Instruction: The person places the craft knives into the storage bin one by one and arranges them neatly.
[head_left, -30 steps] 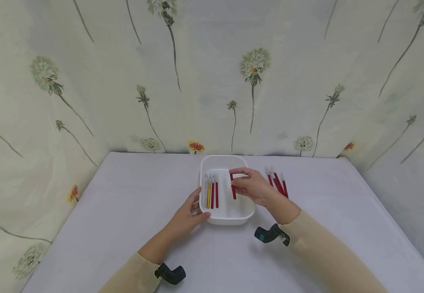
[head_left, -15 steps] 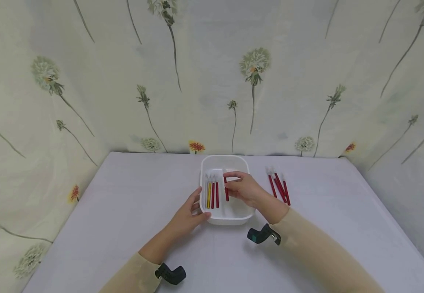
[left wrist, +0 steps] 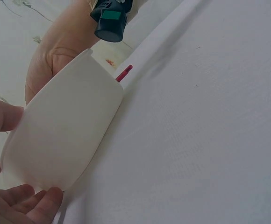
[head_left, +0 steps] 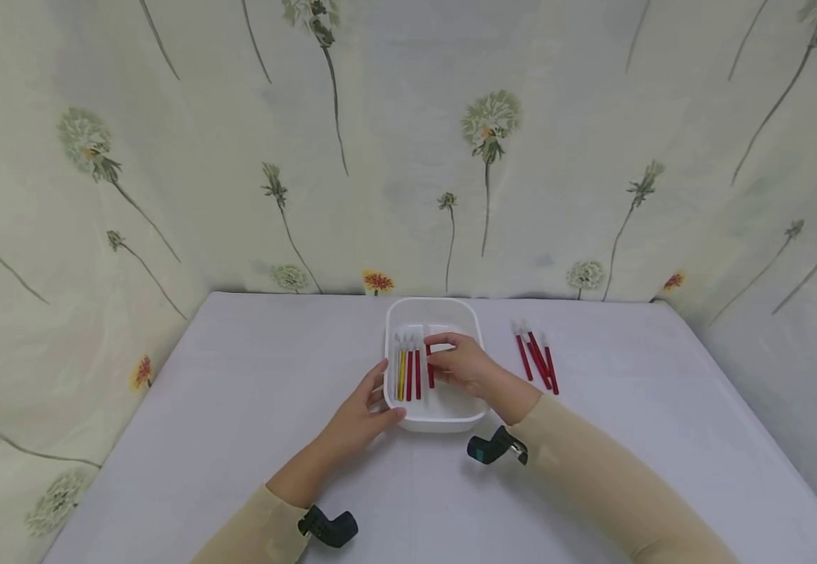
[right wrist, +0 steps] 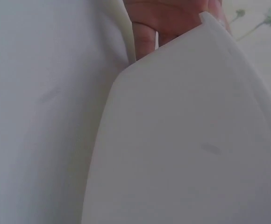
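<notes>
In the head view, a white plastic tray [head_left: 439, 425] stands on the table. My left hand [head_left: 353, 423] holds its near left corner, thumb by the front rim and fingers along the side. My right hand [head_left: 468, 366] reaches over the tray and pinches a slim red pen-like stick [head_left: 431, 378] with a whitish tip, held lengthwise. Just left of it lies a row of similar sticks, red [head_left: 418, 376], yellow [head_left: 403, 377] and a pale one at the far left. In the left wrist view the tray wall [left wrist: 70, 116] hides the inside; the right wrist view also shows mostly tray wall [right wrist: 187, 130].
Several loose red sticks [head_left: 538, 362] lie right of the tray on the white-covered table [head_left: 274, 368]. A flower-printed cloth [head_left: 408, 157] hangs behind the table's far edge. Each sleeve carries a dark wrist camera [head_left: 496, 446].
My right hand has moved left over the tray, bringing the red stick close beside the row. The left hand and the tray stay where they were.
</notes>
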Demonstrator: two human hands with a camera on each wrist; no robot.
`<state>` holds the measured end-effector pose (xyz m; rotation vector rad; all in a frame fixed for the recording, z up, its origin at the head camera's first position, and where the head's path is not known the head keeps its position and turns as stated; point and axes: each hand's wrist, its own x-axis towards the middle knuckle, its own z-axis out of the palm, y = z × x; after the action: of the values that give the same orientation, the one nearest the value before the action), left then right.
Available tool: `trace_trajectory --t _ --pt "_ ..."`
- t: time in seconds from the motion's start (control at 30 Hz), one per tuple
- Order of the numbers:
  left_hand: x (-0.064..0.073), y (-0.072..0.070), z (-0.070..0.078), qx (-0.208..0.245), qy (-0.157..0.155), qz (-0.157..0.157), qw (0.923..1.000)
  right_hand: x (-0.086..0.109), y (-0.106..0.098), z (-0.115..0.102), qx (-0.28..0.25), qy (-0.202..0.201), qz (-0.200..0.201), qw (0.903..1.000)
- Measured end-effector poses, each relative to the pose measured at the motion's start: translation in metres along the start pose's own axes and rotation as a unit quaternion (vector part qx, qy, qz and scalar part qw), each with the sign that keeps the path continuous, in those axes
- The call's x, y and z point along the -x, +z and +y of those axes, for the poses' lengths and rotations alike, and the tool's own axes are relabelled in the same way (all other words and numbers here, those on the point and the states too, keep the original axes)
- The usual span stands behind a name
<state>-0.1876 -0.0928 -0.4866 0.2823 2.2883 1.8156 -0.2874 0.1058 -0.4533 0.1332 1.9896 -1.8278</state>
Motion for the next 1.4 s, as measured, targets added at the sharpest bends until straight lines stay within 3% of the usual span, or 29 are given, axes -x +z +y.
trace_trajectory --t 0.17,0.4,0.53,0.8,1.4 --pt "0.002 -0.001 0.004 0.005 -0.001 -0.007 1.0000 -0.003 0.003 0.004 0.016 0.003 0.011 0.9998" --pt "0.013 -0.002 0.028 0.006 0.000 -0.015 0.9999 -0.006 0.005 0.009 0.036 0.001 0.015 0.9992" --pt "0.016 -0.003 0.035 0.002 -0.002 -0.014 0.9999 -0.007 0.006 0.009 0.059 0.006 0.021 0.9980" --pt "0.015 -0.004 0.035 0.002 -0.003 -0.017 0.9998 -0.008 0.007 0.007 0.079 0.024 0.038 0.9959" --pt "0.014 -0.004 0.033 0.007 -0.001 -0.020 0.9998 -0.010 0.008 0.011 0.089 0.022 0.049 0.9946"
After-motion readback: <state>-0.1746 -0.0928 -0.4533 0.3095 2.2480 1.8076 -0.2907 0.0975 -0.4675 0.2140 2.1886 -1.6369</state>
